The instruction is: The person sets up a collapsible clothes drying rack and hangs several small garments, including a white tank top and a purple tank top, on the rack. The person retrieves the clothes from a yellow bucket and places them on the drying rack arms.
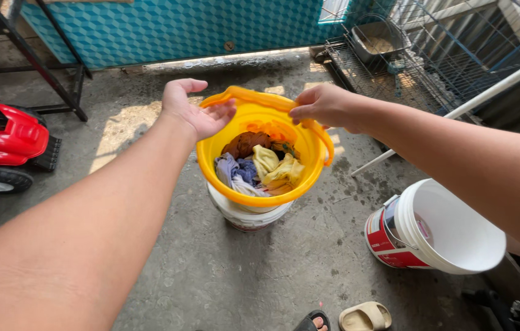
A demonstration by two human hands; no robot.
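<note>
A yellow plastic bucket [211,160] holds crumpled clothes [259,164] in brown, lilac and pale yellow. It rests on top of a white bucket [246,216] standing on the concrete floor. The yellow bucket's handle [254,97] is raised over its far rim. My right hand [327,106] pinches the handle at its right end. My left hand [194,108] is open with the fingers spread, its fingertips against the left end of the handle.
A white bucket with a red label [438,230] lies tilted at the right. A red toy car [3,147] stands at the left, a wire cage [407,55] at the back right. A white pole [456,110] slants down. Sandals [364,316] lie near my feet.
</note>
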